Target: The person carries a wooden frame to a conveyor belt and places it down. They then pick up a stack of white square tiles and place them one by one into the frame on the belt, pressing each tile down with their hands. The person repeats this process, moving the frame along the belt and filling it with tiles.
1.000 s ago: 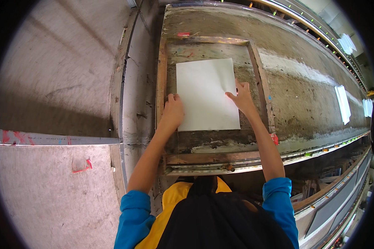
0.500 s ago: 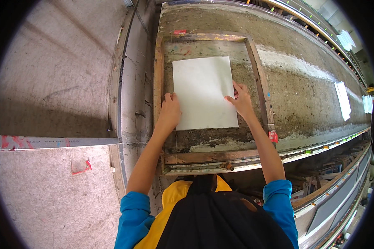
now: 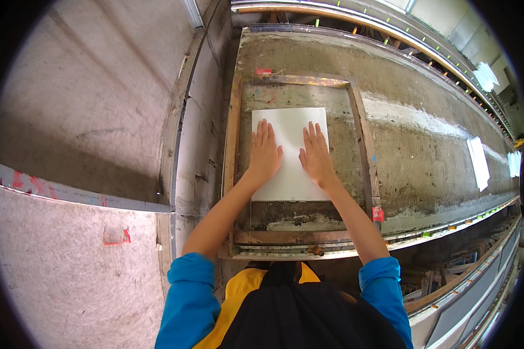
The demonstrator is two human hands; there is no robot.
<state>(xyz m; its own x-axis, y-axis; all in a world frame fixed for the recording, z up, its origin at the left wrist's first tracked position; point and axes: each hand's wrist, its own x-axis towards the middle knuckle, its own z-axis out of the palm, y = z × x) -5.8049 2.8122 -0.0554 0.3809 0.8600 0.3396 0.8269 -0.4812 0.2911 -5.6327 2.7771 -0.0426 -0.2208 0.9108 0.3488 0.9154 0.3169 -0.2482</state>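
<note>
A white rectangular sheet (image 3: 290, 180) lies flat on the stained tabletop, inside a worn wooden frame (image 3: 360, 125). My left hand (image 3: 264, 154) rests on the sheet's left part, palm down, its fingers stretched toward the far edge. On the right part of the sheet lies my right hand (image 3: 318, 158), also flat, with the thumb spread toward the middle. Neither hand grips anything. Between the two hands a strip of the sheet shows.
The long stained table (image 3: 425, 157) runs off to the right, with white sheets (image 3: 478, 163) farther along it. A red tag (image 3: 378, 214) sits at the frame's near right corner, and red tape (image 3: 264, 71) beyond its far left. A wall (image 3: 195, 134) stands at the left.
Both hands have moved from the sheet's side edges onto its top, and their fingers have straightened. The sheet, frame and table appear lower in the view.
</note>
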